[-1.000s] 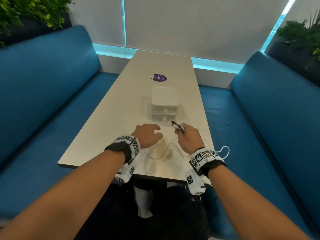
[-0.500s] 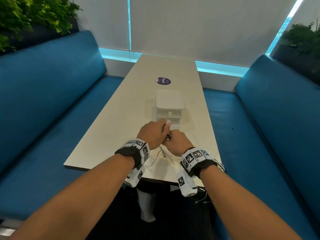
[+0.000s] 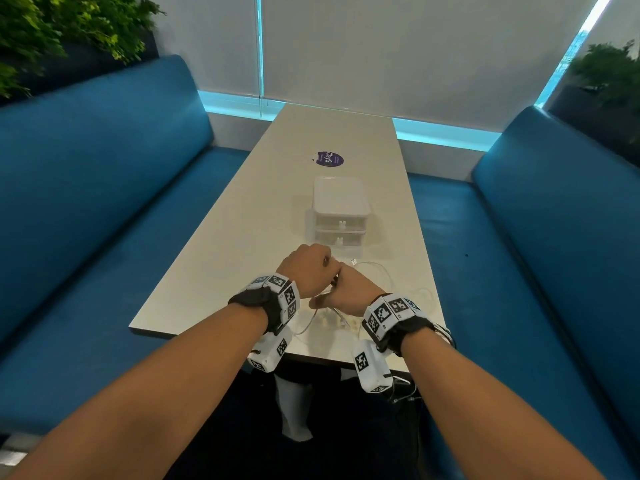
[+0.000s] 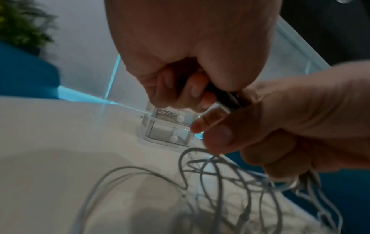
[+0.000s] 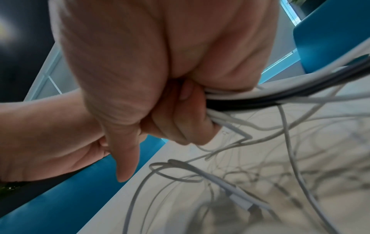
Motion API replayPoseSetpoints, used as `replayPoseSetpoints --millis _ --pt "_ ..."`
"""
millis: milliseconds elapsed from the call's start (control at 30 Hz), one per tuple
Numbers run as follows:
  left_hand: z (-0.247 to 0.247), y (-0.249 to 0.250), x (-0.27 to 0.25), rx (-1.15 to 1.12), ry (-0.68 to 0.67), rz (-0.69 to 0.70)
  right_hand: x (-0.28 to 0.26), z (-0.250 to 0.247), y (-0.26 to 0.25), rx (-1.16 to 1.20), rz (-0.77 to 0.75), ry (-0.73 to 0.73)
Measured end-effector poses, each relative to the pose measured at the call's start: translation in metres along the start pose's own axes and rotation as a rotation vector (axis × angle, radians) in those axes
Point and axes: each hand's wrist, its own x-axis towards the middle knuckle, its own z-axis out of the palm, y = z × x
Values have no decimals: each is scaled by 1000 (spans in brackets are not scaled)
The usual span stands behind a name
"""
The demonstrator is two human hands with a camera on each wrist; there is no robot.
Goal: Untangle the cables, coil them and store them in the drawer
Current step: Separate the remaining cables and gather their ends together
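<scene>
Both hands, earlier apart, now together, left hand (image 3: 309, 270) and right hand (image 3: 349, 291) gripping cables (image 5: 240, 98)

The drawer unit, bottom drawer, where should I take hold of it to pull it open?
Pinch the small white knob at the front centre of the bottom drawer, coming from the near side. It sticks out toward you; the clear front around it is flat, offering no other grip.

Head cam looks fwd/down over my forearms at the desk (image 3: 242, 237). Wrist cams sit close under each grip, facing out. All three share the cables (image 4: 220, 171) below my grips.
</scene>
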Motion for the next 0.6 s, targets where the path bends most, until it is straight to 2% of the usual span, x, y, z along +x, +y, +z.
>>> replayPoseSetpoints --millis 100,267,367,600 --pt "-3 0 2 -79 -72 -45 6 2 0 -24 29 20" --pt "-8 0 -1 -226 -94 24 1 -7 -10 -47 37 25" --pt "-5 -2 -4 -198 -82 49 -6 -12 -14 -47 74 -22" --pt "3 -4 -1 -322 -77 -31 -12 -15 -10 155 83 -41"
